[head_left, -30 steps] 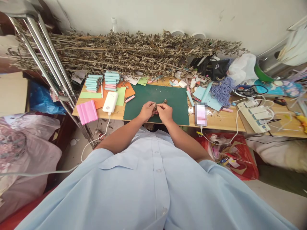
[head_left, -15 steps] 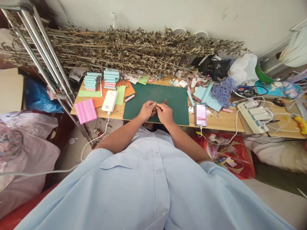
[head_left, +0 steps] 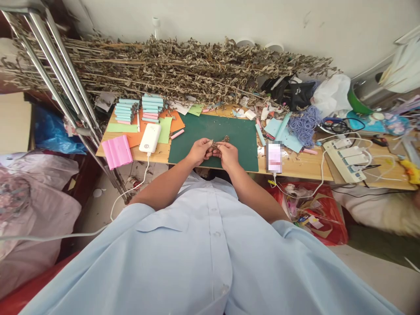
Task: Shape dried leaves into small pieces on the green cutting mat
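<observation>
Brittle-looking dried leaves (head_left: 215,146) are pinched by the left hand (head_left: 199,152) and right hand (head_left: 229,155) and could be crumbled by excess pressure.

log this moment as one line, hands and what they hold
left hand: holding dried plant bits | right hand: holding same bits | under hands: green mat | beyond mat: dried stems

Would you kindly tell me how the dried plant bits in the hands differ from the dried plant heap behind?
The plant bits are a small clump; the plant heap is long and bulky. The plant bits are held between the left hand and right hand; the plant heap lies along the wall. Both look brownish and dry.
</observation>
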Action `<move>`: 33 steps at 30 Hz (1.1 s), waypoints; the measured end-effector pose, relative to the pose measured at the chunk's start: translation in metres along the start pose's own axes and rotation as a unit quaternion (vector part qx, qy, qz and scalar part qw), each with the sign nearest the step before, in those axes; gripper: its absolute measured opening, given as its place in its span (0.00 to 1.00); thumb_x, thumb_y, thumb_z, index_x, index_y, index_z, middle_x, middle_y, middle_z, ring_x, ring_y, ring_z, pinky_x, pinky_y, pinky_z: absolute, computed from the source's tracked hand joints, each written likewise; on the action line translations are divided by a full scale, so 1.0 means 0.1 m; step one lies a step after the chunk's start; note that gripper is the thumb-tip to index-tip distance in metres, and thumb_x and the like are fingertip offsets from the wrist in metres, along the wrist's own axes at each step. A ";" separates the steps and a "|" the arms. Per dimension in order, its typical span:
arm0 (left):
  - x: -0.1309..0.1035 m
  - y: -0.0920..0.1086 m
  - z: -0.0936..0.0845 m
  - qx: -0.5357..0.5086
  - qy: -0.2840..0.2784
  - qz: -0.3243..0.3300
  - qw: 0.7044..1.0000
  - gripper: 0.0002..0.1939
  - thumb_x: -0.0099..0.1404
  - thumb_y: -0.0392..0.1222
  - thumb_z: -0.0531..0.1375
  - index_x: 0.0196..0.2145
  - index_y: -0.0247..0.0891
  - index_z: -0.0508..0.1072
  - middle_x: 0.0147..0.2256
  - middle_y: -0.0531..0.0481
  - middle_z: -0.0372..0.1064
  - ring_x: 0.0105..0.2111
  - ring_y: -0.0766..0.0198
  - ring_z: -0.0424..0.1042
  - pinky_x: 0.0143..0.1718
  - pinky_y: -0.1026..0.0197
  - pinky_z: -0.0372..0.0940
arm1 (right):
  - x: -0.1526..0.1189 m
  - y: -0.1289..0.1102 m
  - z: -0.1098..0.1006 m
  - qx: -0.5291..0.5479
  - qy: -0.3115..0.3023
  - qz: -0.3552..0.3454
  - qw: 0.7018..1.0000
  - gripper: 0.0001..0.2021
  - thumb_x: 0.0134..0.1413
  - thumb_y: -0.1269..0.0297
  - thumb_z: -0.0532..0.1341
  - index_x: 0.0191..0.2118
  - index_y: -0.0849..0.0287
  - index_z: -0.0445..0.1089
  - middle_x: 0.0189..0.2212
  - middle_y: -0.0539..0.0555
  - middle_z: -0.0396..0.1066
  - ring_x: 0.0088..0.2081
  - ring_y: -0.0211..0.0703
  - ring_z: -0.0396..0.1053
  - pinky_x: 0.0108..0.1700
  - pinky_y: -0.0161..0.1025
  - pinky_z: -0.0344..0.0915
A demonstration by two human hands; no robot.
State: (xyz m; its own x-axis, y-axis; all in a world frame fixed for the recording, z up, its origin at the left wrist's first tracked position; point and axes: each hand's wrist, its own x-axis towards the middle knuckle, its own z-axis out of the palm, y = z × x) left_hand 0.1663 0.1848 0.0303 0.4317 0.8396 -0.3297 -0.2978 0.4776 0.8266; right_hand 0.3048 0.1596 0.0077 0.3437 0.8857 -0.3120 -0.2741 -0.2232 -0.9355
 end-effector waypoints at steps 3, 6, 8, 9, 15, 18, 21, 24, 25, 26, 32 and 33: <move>-0.01 0.01 -0.01 -0.008 -0.002 -0.004 1.000 0.15 0.69 0.48 0.65 0.37 0.39 0.64 0.22 0.59 0.61 0.15 0.75 0.58 0.17 0.72 0.42 | 0.01 -0.02 -0.04 0.029 0.016 -0.013 0.999 0.06 0.48 0.65 0.67 0.34 0.57 0.76 0.26 0.48 0.77 0.23 0.36 0.72 0.30 0.39 0.78; -0.01 0.00 0.02 0.009 0.010 -0.005 1.000 0.14 0.70 0.49 0.64 0.37 0.39 0.64 0.22 0.59 0.62 0.15 0.75 0.59 0.17 0.72 0.44 | 0.01 -0.02 -0.07 -0.010 0.022 -0.061 0.998 0.10 0.48 0.60 0.69 0.37 0.58 0.78 0.27 0.49 0.77 0.25 0.37 0.73 0.30 0.37 0.77; 0.01 -0.02 0.04 0.037 0.021 -0.004 0.999 0.13 0.71 0.48 0.63 0.37 0.39 0.64 0.22 0.58 0.62 0.15 0.74 0.60 0.17 0.72 0.45 | 0.01 0.00 -0.07 -0.050 0.020 -0.087 0.995 0.14 0.48 0.57 0.69 0.39 0.59 0.79 0.28 0.49 0.78 0.27 0.39 0.74 0.30 0.37 0.76; 0.02 -0.03 0.05 0.055 0.028 -0.002 0.998 0.12 0.72 0.48 0.61 0.37 0.39 0.65 0.22 0.58 0.62 0.15 0.74 0.61 0.16 0.72 0.46 | 0.00 0.01 -0.07 -0.072 0.019 -0.098 0.992 0.15 0.48 0.56 0.69 0.40 0.59 0.79 0.28 0.50 0.78 0.27 0.40 0.75 0.30 0.37 0.76; 0.06 -0.09 0.06 0.134 0.038 0.015 0.990 0.10 0.74 0.46 0.59 0.37 0.37 0.67 0.23 0.57 0.63 0.16 0.74 0.62 0.17 0.71 0.51 | -0.06 -0.01 -0.14 -0.269 -0.017 -0.267 0.925 0.09 0.59 0.59 0.63 0.38 0.55 0.81 0.35 0.54 0.81 0.37 0.46 0.78 0.47 0.45 0.76; 0.07 -0.09 0.06 0.147 0.043 0.020 0.988 0.07 0.72 0.42 0.60 0.37 0.37 0.67 0.23 0.57 0.63 0.17 0.74 0.62 0.17 0.71 0.52 | -0.10 -0.04 -0.17 -0.343 -0.066 -0.355 0.867 0.12 0.64 0.63 0.58 0.40 0.53 0.81 0.40 0.55 0.81 0.45 0.47 0.77 0.55 0.46 0.73; 0.07 -0.09 0.07 0.146 0.050 0.014 0.988 0.04 0.71 0.38 0.58 0.37 0.38 0.67 0.22 0.58 0.62 0.16 0.74 0.61 0.17 0.71 0.51 | -0.12 -0.05 -0.17 -0.372 -0.079 -0.366 0.849 0.13 0.65 0.64 0.57 0.43 0.54 0.81 0.43 0.57 0.81 0.47 0.48 0.77 0.55 0.46 0.72; 0.05 -0.07 0.09 0.144 0.047 0.014 0.988 0.03 0.68 0.34 0.58 0.35 0.38 0.66 0.21 0.58 0.61 0.15 0.75 0.58 0.17 0.71 0.48 | -0.12 -0.03 -0.15 -0.372 -0.057 -0.351 0.857 0.12 0.62 0.67 0.59 0.40 0.54 0.81 0.41 0.56 0.81 0.45 0.48 0.77 0.54 0.47 0.73; 0.05 -0.06 0.09 0.142 0.046 0.013 0.989 0.04 0.67 0.33 0.58 0.34 0.38 0.65 0.20 0.59 0.60 0.15 0.75 0.57 0.17 0.71 0.47 | -0.11 -0.03 -0.13 -0.367 -0.046 -0.338 0.865 0.11 0.60 0.67 0.60 0.38 0.54 0.81 0.40 0.56 0.81 0.44 0.48 0.77 0.53 0.46 0.74; 0.04 -0.06 0.09 0.139 0.045 0.011 0.989 0.04 0.66 0.32 0.58 0.34 0.38 0.65 0.19 0.59 0.58 0.15 0.75 0.56 0.17 0.71 0.47 | -0.11 -0.02 -0.11 -0.356 -0.034 -0.320 0.877 0.10 0.57 0.67 0.61 0.36 0.54 0.81 0.38 0.55 0.81 0.42 0.48 0.78 0.52 0.46 0.75; 0.06 -0.07 0.03 0.090 0.027 0.001 0.996 0.05 0.61 0.34 0.59 0.35 0.39 0.65 0.20 0.59 0.60 0.15 0.75 0.55 0.17 0.72 0.44 | -0.03 0.01 0.03 -0.125 0.026 -0.063 0.990 0.05 0.48 0.68 0.64 0.32 0.57 0.78 0.22 0.48 0.76 0.26 0.42 0.75 0.31 0.39 0.76; 0.06 -0.07 0.01 0.076 0.023 0.000 0.997 0.06 0.60 0.34 0.59 0.35 0.39 0.65 0.21 0.59 0.61 0.15 0.75 0.56 0.17 0.72 0.44 | -0.02 0.01 0.04 -0.087 0.032 -0.030 0.995 0.04 0.47 0.68 0.64 0.31 0.57 0.77 0.21 0.48 0.75 0.24 0.41 0.74 0.30 0.38 0.76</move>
State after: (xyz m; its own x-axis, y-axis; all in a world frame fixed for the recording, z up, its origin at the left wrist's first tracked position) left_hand 0.1719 0.1863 0.0229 0.3902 0.8528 -0.3470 -0.1635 0.4351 0.8854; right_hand 0.3003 0.1595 0.0076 0.4134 0.8727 -0.2599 -0.0934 -0.2433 -0.9654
